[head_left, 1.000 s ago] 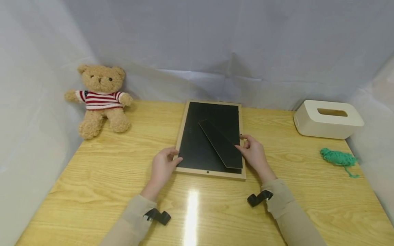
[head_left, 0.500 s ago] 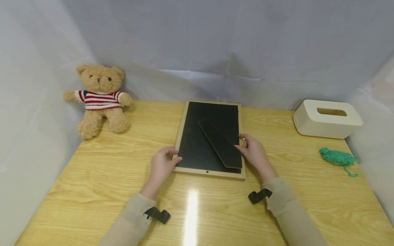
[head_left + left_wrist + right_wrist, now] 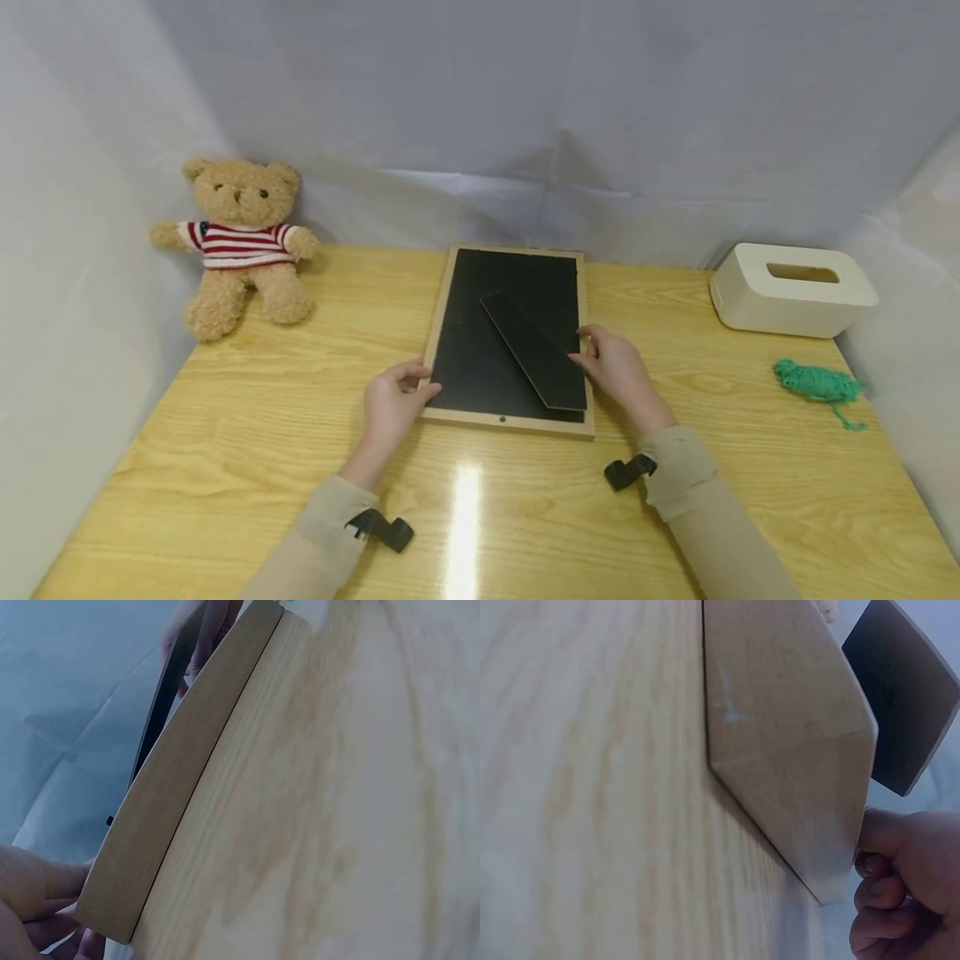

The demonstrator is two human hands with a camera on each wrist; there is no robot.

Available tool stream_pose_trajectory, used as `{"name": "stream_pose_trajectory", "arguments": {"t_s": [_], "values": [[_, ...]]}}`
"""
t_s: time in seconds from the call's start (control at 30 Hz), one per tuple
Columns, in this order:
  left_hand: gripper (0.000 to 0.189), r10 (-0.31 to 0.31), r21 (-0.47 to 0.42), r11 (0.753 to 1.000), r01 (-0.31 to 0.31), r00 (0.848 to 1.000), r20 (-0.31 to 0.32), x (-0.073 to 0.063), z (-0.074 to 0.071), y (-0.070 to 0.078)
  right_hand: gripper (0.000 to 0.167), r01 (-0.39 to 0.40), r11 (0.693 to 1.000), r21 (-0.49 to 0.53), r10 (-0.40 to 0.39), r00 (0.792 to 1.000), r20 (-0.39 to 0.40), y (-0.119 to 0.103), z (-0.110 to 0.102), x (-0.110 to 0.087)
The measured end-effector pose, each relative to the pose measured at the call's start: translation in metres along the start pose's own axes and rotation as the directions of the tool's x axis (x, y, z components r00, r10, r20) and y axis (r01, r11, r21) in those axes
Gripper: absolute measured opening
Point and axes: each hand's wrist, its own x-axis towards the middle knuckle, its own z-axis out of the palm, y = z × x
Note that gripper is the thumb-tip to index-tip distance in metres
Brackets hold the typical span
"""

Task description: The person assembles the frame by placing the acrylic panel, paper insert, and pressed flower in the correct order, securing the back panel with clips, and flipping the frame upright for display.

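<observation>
A picture frame [image 3: 480, 367] lies face down on the table, its black back panel up and a pale wooden border round it. From the panel a black stand leg [image 3: 536, 358] slants out towards the near right corner; its free end stands raised off the back in the right wrist view. My left hand [image 3: 390, 408] holds the left edge near the front corner, thumb on top. On the opposite edge, beside the leg, my right hand [image 3: 618, 375] grips the border. The left wrist view shows the thick wooden side [image 3: 180, 772] resting flat, with my left fingers at its end.
A teddy bear [image 3: 243, 250] in a striped sweater sits at the back left. A cream tissue box [image 3: 795, 304] stands at the back right, with a bundle of green yarn [image 3: 817, 382] in front. A grey-white cloth [image 3: 450, 100] hangs behind the table.
</observation>
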Motion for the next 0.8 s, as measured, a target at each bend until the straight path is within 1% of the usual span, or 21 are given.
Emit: {"name": "stream_pose_trajectory", "arguments": {"t_s": [0.1,0.23,0.37,0.57,0.7,0.8], "values": [[0.022,0.011,-0.008,1.0,-0.011,1.0,0.005,-0.001,0.0,0.0,0.036,0.009,1.0,0.012,-0.009,1.0,0.003,0.0,0.001,0.0],[0.021,0.03,-0.005,1.0,-0.03,0.999,0.017,-0.001,-0.001,0.0,0.037,0.014,1.0,0.002,-0.014,1.0,0.015,0.0,0.001,0.0],[0.022,0.053,0.022,0.998,-0.054,0.998,0.036,-0.001,-0.003,0.001,0.037,0.018,1.0,-0.011,-0.018,1.0,0.023,0.0,0.001,0.0],[0.022,0.102,0.11,0.988,-0.109,0.992,0.072,0.001,-0.004,0.007,0.037,0.013,1.0,-0.009,-0.012,0.999,0.033,0.0,0.001,0.001],[0.019,0.141,0.171,0.973,-0.155,0.986,0.09,0.002,-0.005,0.01,0.037,0.016,1.0,-0.015,-0.015,0.999,0.042,-0.001,0.0,0.002],[0.017,0.152,0.205,0.963,-0.172,0.982,0.108,0.003,-0.006,0.012,0.037,0.023,1.0,-0.017,-0.022,0.999,0.047,-0.002,-0.001,0.002]]}}
